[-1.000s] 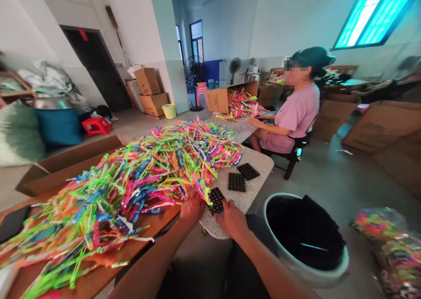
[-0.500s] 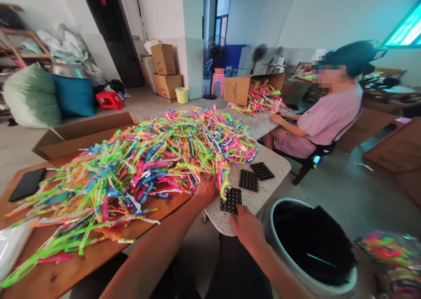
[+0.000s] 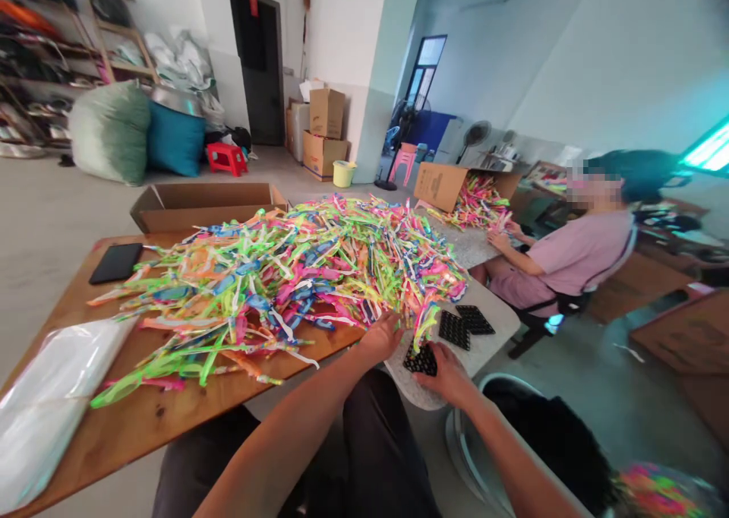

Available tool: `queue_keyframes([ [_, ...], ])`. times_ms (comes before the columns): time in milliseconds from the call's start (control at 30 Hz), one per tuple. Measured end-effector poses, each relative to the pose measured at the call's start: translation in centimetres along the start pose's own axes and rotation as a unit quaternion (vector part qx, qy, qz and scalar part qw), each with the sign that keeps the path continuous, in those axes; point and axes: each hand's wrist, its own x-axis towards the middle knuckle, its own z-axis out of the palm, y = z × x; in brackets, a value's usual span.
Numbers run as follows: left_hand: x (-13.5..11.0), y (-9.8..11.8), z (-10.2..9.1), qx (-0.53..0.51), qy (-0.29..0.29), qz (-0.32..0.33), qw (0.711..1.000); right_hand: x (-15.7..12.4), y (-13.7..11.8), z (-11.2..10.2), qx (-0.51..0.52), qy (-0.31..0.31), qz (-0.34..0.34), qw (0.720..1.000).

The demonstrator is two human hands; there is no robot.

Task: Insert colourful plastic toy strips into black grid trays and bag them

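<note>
A large heap of bright plastic strips [image 3: 319, 267], in green, pink, blue and orange with white bands, covers much of the tables. At its near right edge is my left hand [image 3: 383, 339], its fingers curled against the strips; what they hold, if anything, is hidden. My right hand [image 3: 449, 375] grips the near right edge of a small black grid tray [image 3: 420, 361], thumb on the near side. A small bunch of yellow-green and blue strips [image 3: 426, 322] hangs over that tray's far edge. Two more black grid trays [image 3: 454, 330] lie just beyond it, partly overlapping.
Beside my right arm stands a pale bucket [image 3: 464, 457] holding black material. Clear plastic bags [image 3: 62, 396] and a black phone [image 3: 116, 263] lie on the wooden table. A co-worker in pink [image 3: 581, 252] sits at the right, near a tipped carton [image 3: 441, 187] spilling more strips.
The view has swung, shifting everything in it. My right hand has moved further over the grid tray, covering more of it. My left hand stays at the heap's edge.
</note>
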Motion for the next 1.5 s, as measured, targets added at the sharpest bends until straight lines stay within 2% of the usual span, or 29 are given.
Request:
queue_keyframes([
  [67,-1.1,0.0,0.0,-0.023,0.027,0.020,0.999,0.2,0.2,-0.1,0.014,-0.007,-0.016,1.000],
  [167,-3.4,0.3,-0.7,-0.044,0.051,0.032,0.997,-0.5,-0.2,0.1,0.010,0.025,0.001,1.000],
  [333,-8.6,1.3,-3.5,-0.096,0.077,0.037,0.992,-2.9,-1.8,1.7,-0.015,0.109,0.048,0.993],
  [400,-10.3,1.9,-4.7,-0.121,0.072,0.018,0.990,-3.8,-2.2,2.6,-0.026,0.144,0.055,0.988],
  [500,-11.8,2.8,-5.5,-0.143,0.043,-0.047,0.988,-4.6,-2.3,3.7,-0.050,0.191,0.053,0.979],
  [567,-12.1,3.1,-5.3,-0.146,0.030,-0.086,0.985,-4.7,-2.2,4.2,-0.055,0.213,0.041,0.975],
  [667,-11.8,3.2,-4.0,-0.153,0.016,-0.120,0.981,-5.0,-2.2,4.4,-0.047,0.228,0.028,0.972],
  [833,-9.8,4.4,-0.7,-0.147,-0.006,-0.173,0.974,-5.5,-2.6,3.8,-0.041,0.242,-0.001,0.970],
  [933,-8.6,5.6,0.7,-0.097,-0.019,-0.174,0.980,-5.9,-2.9,3.5,-0.046,0.256,-0.017,0.966],
  [1033,-7.8,6.4,1.5,-0.030,-0.033,-0.157,0.987,-6.1,-3.5,3.3,-0.051,0.249,-0.012,0.967],
  [1167,-7.9,6.7,1.2,-0.013,-0.017,-0.184,0.983,-6.5,-4.6,2.8,-0.016,0.225,0.001,0.974],
  [1233,-8.6,6.9,0.2,-0.013,0.006,-0.175,0.984,-6.9,-5.5,2.4,0.030,0.209,-0.009,0.977],
  [1300,-9.9,7.1,-1.8,-0.016,0.032,-0.150,0.988,-7.4,-6.9,2.0,0.091,0.186,-0.036,0.978],
  [1400,-12.8,7.2,-6.5,-0.037,0.062,-0.124,0.990,-8.2,-10.6,1.1,0.195,0.155,-0.104,0.963],
  [1500,-17.2,6.6,-12.1,-0.020,0.131,-0.162,0.978,-9.0,-16.0,0.2,0.272,0.119,-0.203,0.933],
])
